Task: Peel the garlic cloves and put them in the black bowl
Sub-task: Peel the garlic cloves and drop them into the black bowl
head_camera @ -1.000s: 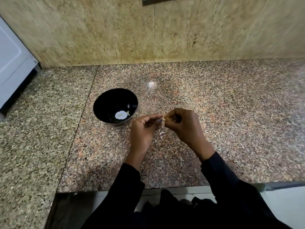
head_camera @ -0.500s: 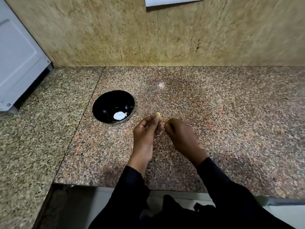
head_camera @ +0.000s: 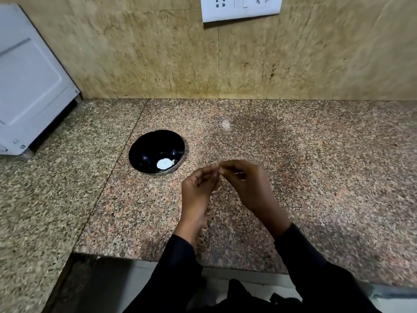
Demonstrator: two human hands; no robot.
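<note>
Head view, looking down on the speckled pink-and-grey granite tabletop (head_camera: 293,168): I am bringing both hands together just above the stone, near its front edge. My left hand (head_camera: 198,188) is curling its fingers upward, and my right hand (head_camera: 248,184) is reaching across to meet them, so the fingertips of the two are touching at one spot. A small pale garlic clove (head_camera: 221,171) is showing there as a blurred sliver; I am pinching it between the two hands, though I cannot tell how much skin remains or which way its long axis is lying. The round glossy black bowl (head_camera: 144,152) is sitting on the tabletop to the left of the hands and slightly farther from me, near but not touching them; something white is lying in its bottom beside a smaller pale piece. My left hand is the nearer one to the bowl, so I am judging that a short leftward carry by that hand would deliver the clove once peeling is finished. A white wall socket plate (head_camera: 241,7) is hanging on the tan stone backsplash above.
</note>
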